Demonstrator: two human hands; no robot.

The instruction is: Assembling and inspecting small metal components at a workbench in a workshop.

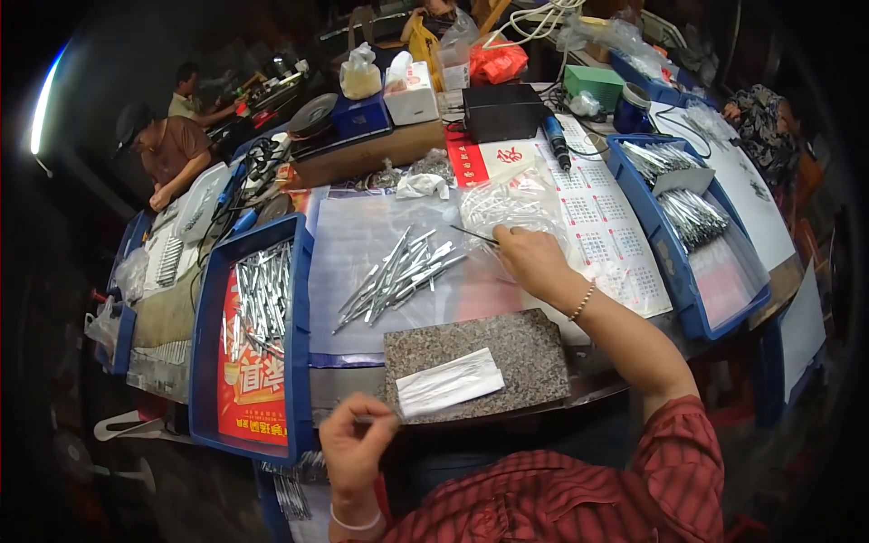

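Note:
My right hand (532, 262) reaches over the table, fingers closed round a thin dark pointed tool (472, 233). The tool's tip points left, beside a clear plastic bag (514, 201) of small pale pieces. Below lies a speckled stone slab (534, 357) with a white folded pad (450, 383) on it. My left hand (358, 443) hovers off the slab's near left corner, fingers curled and thumb pressed to the forefinger. Whatever they may pinch is too small to see. Loose shiny metal strips (398, 276) are heaped on the plastic sheet (339, 235) beyond.
A blue tray (204, 362) at left holds more metal strips (264, 299). Another blue tray (744, 262) at right contains bundles of thin metal pieces (692, 220). A blue-black power tool (555, 143), black box (502, 111) and cables stand behind. Other people sit around the table.

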